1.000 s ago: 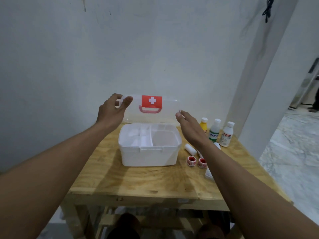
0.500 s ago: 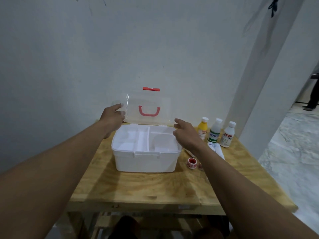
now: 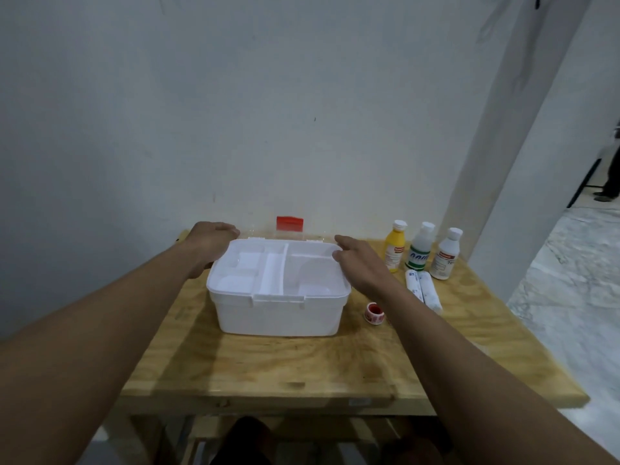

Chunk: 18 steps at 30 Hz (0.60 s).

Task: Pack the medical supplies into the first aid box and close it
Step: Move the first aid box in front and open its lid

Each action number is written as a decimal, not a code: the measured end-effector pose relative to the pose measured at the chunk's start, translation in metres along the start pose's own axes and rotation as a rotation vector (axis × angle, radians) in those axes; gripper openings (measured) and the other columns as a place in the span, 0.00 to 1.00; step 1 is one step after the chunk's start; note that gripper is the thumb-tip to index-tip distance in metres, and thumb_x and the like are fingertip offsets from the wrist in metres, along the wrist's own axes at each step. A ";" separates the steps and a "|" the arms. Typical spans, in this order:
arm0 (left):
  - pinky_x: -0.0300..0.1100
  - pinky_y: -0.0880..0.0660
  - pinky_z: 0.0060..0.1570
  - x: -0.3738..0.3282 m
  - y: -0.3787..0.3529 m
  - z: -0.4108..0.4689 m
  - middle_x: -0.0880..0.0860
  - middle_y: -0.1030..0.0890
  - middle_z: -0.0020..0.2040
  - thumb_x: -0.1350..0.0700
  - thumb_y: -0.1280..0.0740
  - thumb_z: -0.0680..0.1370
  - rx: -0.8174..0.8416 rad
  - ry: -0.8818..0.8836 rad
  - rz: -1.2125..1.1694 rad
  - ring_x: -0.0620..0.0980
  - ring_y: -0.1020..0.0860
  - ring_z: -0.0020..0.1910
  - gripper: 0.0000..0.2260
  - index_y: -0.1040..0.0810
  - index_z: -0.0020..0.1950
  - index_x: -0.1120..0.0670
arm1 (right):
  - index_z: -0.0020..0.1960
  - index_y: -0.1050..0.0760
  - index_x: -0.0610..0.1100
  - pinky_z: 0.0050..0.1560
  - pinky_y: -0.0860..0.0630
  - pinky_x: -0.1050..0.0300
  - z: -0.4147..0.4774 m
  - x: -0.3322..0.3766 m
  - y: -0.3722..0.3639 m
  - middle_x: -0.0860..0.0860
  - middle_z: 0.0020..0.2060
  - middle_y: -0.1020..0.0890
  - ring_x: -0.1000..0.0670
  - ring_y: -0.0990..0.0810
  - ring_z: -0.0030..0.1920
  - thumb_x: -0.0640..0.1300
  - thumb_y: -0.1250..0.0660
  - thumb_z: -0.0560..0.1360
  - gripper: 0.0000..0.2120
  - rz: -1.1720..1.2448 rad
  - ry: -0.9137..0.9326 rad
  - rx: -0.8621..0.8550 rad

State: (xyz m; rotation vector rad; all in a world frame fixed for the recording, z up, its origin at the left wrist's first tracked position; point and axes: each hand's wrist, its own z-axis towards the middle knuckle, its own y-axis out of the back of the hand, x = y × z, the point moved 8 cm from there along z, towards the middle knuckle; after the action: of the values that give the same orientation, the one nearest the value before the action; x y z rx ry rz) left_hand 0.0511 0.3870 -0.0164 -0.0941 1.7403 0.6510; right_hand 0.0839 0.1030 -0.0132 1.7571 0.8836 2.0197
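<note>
Left hand [image 3: 209, 241]: fingers curled over the far-left corner of the first aid box [image 3: 278, 297], apparently on the edge of the clear lid [image 3: 290, 229], which is folded back behind the box; whether it is pinched cannot be told. Right hand [image 3: 360, 263]: open, palm down, fingertips resting on the far-right rim, holding nothing.

The box sits open at table [image 3: 302, 364] centre, its tray empty. All supplies lie to its right, nearer the right hand: tape roll [image 3: 374, 312] just beside the forearm, two bandage rolls [image 3: 422, 289] lying lengthwise away from the person, three upright bottles [image 3: 421, 250] behind. Both arms extend forward.
</note>
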 end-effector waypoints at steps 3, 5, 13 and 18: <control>0.47 0.20 0.47 0.002 0.005 -0.002 0.56 0.18 0.55 0.52 0.33 0.80 0.008 0.039 0.051 0.57 0.19 0.49 0.10 0.19 0.58 0.55 | 0.77 0.34 0.44 0.73 0.40 0.52 0.003 0.000 -0.001 0.47 0.76 0.33 0.47 0.36 0.76 0.44 0.45 0.82 0.24 0.010 0.009 -0.011; 0.48 0.20 0.46 0.004 0.008 -0.004 0.56 0.18 0.51 0.47 0.33 0.80 0.018 0.082 0.066 0.57 0.19 0.47 0.16 0.21 0.60 0.58 | 0.77 0.33 0.43 0.73 0.40 0.52 0.004 0.000 -0.001 0.47 0.76 0.32 0.46 0.35 0.75 0.43 0.45 0.82 0.23 0.016 0.008 -0.018; 0.50 0.22 0.58 -0.001 0.006 -0.017 0.56 0.19 0.60 0.51 0.35 0.81 0.043 0.017 0.122 0.58 0.20 0.56 0.16 0.21 0.66 0.56 | 0.75 0.32 0.38 0.72 0.38 0.54 0.005 0.007 0.003 0.44 0.74 0.30 0.45 0.34 0.75 0.39 0.45 0.83 0.21 -0.065 0.042 -0.018; 0.45 0.30 0.62 -0.012 0.003 -0.024 0.56 0.26 0.71 0.51 0.39 0.83 -0.023 -0.050 0.171 0.58 0.27 0.68 0.19 0.26 0.73 0.57 | 0.73 0.29 0.36 0.70 0.35 0.53 0.000 0.013 0.008 0.43 0.72 0.27 0.43 0.31 0.73 0.42 0.44 0.83 0.21 -0.105 0.048 -0.015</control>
State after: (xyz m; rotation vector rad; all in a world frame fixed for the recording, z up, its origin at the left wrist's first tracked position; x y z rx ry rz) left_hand 0.0321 0.3745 -0.0016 0.0561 1.7046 0.7918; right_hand 0.0830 0.1046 0.0018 1.6248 0.9523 2.0033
